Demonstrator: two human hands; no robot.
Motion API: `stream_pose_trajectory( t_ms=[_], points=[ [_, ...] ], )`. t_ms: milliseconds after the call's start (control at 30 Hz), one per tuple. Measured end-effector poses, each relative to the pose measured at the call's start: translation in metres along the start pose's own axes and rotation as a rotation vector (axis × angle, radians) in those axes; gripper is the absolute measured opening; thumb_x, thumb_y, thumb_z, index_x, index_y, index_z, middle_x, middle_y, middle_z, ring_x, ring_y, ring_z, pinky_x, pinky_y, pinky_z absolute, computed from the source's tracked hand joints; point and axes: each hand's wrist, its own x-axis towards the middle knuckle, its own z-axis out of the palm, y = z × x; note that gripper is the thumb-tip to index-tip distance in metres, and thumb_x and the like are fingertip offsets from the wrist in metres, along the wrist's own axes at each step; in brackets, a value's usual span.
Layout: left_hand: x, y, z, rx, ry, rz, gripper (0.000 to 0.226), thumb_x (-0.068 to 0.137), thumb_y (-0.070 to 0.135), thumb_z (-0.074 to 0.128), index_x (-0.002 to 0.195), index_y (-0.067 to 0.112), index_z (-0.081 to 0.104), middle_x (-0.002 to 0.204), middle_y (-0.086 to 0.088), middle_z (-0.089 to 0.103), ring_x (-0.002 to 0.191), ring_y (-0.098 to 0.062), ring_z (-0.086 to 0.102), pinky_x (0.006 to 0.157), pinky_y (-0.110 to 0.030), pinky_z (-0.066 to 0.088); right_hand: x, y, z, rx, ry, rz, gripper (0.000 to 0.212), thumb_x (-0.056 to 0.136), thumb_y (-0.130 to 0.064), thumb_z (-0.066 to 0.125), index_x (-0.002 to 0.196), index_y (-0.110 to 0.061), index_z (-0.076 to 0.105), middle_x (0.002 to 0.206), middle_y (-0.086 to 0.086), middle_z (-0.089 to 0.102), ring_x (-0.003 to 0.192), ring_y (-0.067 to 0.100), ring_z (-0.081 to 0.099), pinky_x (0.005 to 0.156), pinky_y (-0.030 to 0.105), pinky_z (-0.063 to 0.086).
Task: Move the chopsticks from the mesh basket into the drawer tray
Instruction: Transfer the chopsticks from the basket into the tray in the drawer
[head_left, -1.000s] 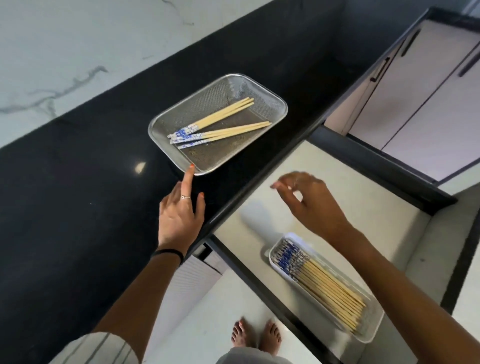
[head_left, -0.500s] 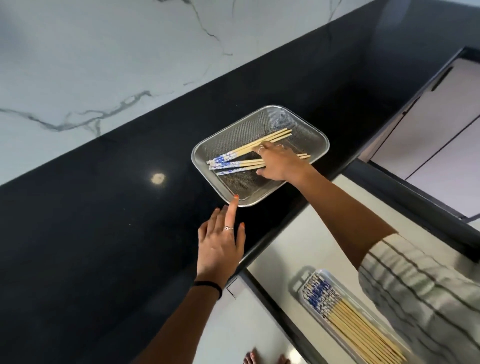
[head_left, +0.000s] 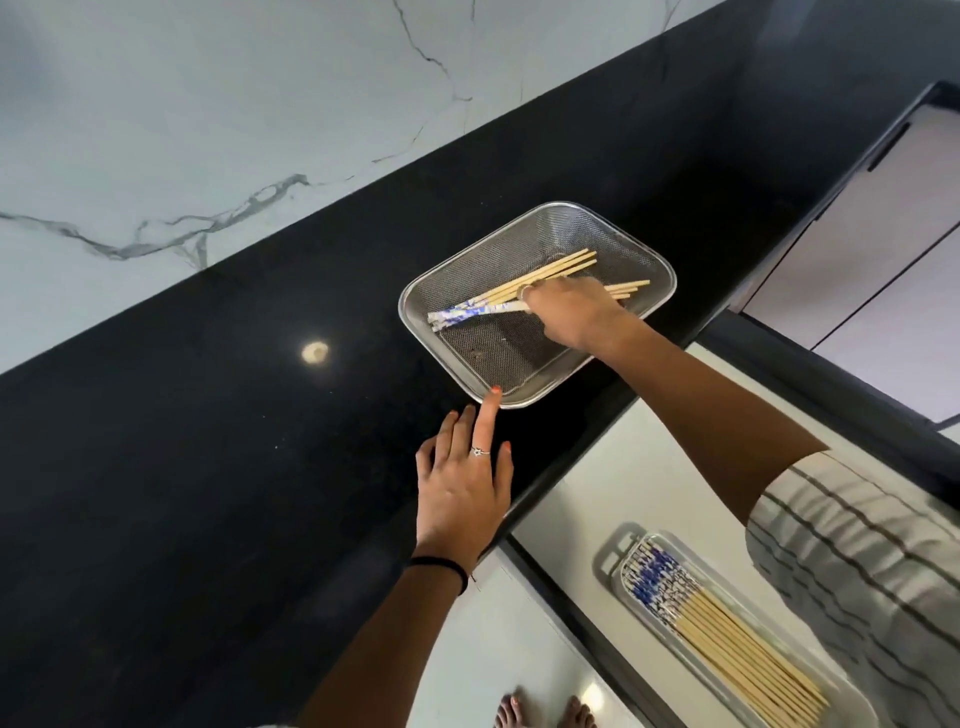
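Right hand (head_left: 571, 317): inside mesh basket (head_left: 644, 249), closed around chopsticks (head_left: 550, 273) | Left hand (head_left: 462, 483): flat, unclenched, fingertip touching basket's near rim | Drawer tray (head_left: 618, 551): below basket, holds chopsticks.

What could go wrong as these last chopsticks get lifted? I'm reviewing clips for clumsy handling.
The right hand grips the chopsticks near mid-length in a loose fan, so one may slip out of the bunch. The mesh basket sits close to the counter edge, steadied only by one fingertip of the left hand; a snag could nudge it. The drawer tray already looks nearly full, so the new ones may pile up.
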Motion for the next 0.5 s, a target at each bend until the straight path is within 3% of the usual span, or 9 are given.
stream_pose_trajectory(
  t_ms=[200, 367, 500],
  points=[
    [-0.001, 0.001, 0.001, 0.002, 0.004, 0.002, 0.061, 0.096, 0.032, 0.05, 0.15, 0.026, 0.022, 0.122, -0.008, 0.064, 0.123, -0.027, 0.056, 0.095, -0.046, 0.046, -0.058, 0.001, -0.043, 0.134, 0.138, 0.096, 0.033, 0.087, -0.002, 0.05, 0.118, -0.013, 0.051, 0.11, 0.012, 0.063, 0.102, 0.033, 0.061, 0.078, 0.04, 0.047],
    [-0.002, 0.001, 0.004, -0.026, 0.03, -0.008, 0.068, 0.093, 0.028, 0.058, 0.15, 0.028, 0.02, 0.123, -0.008, 0.062, 0.121, -0.028, 0.057, 0.093, -0.048, 0.046, -0.138, 0.014, -0.033, 0.566, 0.228, 0.157, 0.02, 0.09, -0.005, 0.045, 0.103, -0.016, 0.057, 0.096, 0.007, 0.066, 0.083, 0.026, 0.06, 0.073, 0.035, 0.049],
    [-0.002, -0.001, 0.005, -0.033, 0.03, 0.005, 0.07, 0.093, 0.025, 0.058, 0.151, 0.026, 0.02, 0.125, -0.013, 0.062, 0.12, -0.032, 0.056, 0.092, -0.052, 0.044, -0.2, 0.032, 0.012, 0.806, 0.175, 0.186, 0.017, 0.091, 0.0, 0.05, 0.096, -0.008, 0.064, 0.087, -0.002, 0.068, 0.081, 0.012, 0.062, 0.073, 0.012, 0.043]
  ],
)
